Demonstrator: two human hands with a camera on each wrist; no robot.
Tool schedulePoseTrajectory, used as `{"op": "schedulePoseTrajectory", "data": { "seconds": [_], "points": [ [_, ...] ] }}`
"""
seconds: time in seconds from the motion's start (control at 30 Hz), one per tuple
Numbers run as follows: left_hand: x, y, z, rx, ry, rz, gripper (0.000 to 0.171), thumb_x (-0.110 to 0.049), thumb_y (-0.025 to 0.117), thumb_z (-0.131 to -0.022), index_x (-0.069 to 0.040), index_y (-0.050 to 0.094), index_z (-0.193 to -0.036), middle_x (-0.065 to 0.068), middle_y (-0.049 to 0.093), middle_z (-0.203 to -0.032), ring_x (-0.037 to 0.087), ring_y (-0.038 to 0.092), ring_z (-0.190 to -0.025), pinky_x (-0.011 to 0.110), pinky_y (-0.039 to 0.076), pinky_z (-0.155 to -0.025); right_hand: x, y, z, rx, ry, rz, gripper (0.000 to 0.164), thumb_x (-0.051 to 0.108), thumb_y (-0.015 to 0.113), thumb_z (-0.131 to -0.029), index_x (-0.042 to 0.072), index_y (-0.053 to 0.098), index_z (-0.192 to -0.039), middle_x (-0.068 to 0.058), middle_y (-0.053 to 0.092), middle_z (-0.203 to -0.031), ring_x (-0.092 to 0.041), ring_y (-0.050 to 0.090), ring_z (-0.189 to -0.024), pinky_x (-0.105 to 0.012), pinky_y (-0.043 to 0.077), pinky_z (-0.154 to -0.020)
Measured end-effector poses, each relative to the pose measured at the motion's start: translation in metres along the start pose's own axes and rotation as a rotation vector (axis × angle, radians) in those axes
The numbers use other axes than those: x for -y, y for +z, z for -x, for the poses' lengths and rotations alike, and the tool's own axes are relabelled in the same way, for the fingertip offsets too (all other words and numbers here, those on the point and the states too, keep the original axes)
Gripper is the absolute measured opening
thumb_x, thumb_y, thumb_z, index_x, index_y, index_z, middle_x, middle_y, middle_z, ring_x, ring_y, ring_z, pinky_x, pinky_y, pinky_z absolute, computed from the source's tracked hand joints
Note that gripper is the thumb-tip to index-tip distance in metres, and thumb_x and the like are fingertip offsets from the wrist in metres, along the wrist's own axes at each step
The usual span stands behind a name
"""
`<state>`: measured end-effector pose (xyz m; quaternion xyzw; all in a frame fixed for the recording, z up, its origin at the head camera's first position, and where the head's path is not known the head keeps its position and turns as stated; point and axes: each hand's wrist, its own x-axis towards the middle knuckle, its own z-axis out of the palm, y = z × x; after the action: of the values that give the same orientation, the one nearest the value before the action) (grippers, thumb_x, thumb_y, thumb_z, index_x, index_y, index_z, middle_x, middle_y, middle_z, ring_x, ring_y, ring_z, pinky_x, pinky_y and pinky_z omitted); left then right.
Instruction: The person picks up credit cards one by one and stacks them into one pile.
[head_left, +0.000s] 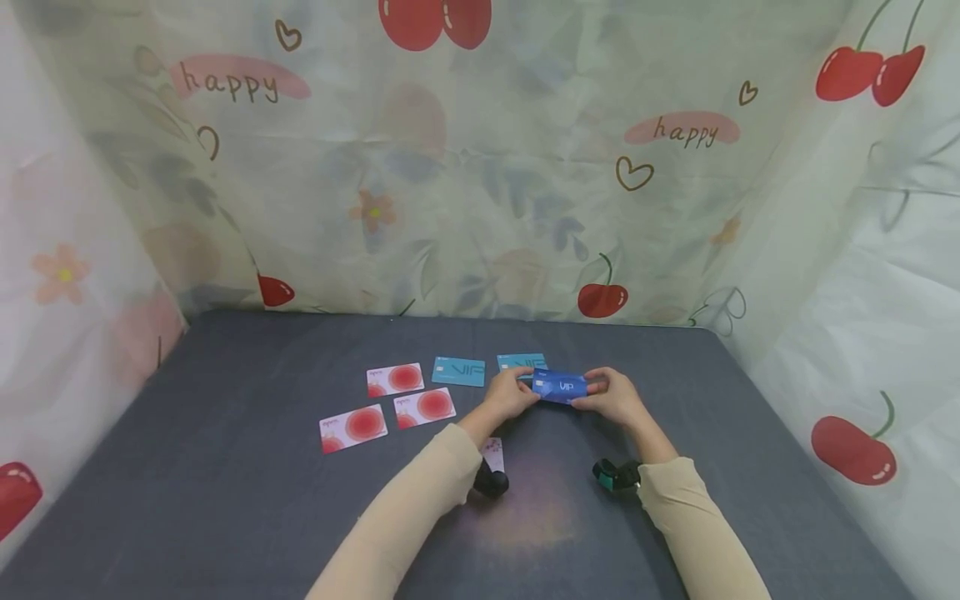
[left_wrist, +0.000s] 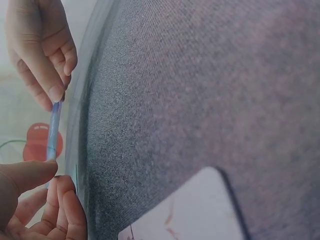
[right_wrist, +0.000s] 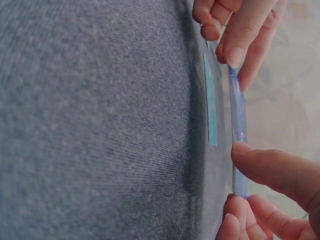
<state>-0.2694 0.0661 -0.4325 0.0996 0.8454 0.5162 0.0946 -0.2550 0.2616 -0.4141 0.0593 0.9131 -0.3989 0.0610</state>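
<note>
Fingers point(right_wrist: 270, 215) pinch blue card point(head_left: 560, 386), face-on only from head.

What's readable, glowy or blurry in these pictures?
Head: the blue VIP card has readable letters, and a pinkish glow lies on the dark tabletop; left wrist: the floral card looks blurry; right wrist: the cherry-print backdrop is out of focus.

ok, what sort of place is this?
Likely a makeshift tabletop booth: pale cherry-printed sheets rise behind and on both sides of a dark-grey woven-topped table, with a rectangular blue card held over it. The wider room doesn't show.
</note>
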Motion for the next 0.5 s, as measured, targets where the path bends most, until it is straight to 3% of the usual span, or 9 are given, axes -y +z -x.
{"op": "schedulePoseTrajectory", "data": {
  "seconds": [0.5],
  "points": [
    [0.0023, -0.0093, 0.0060, 0.020, 0.022, 0.059, 0.052, -0.004, 0.066, -0.082, -0.001, 0.050, -0.132, 0.015, 0.067, -0.081, 0.007, 0.050, -0.058, 0.018, 0.040, -0.053, 0.0043, 0.0030, 0.0037, 0.005, -0.017, -0.001, 0.056, 0.018, 0.074, -0.078, -0.003, 0.048, -0.124, -0.023, 0.060, -0.110, -0.026, 0.058, -0.093, -0.030, 0.048, -0.073]
  ]
}}
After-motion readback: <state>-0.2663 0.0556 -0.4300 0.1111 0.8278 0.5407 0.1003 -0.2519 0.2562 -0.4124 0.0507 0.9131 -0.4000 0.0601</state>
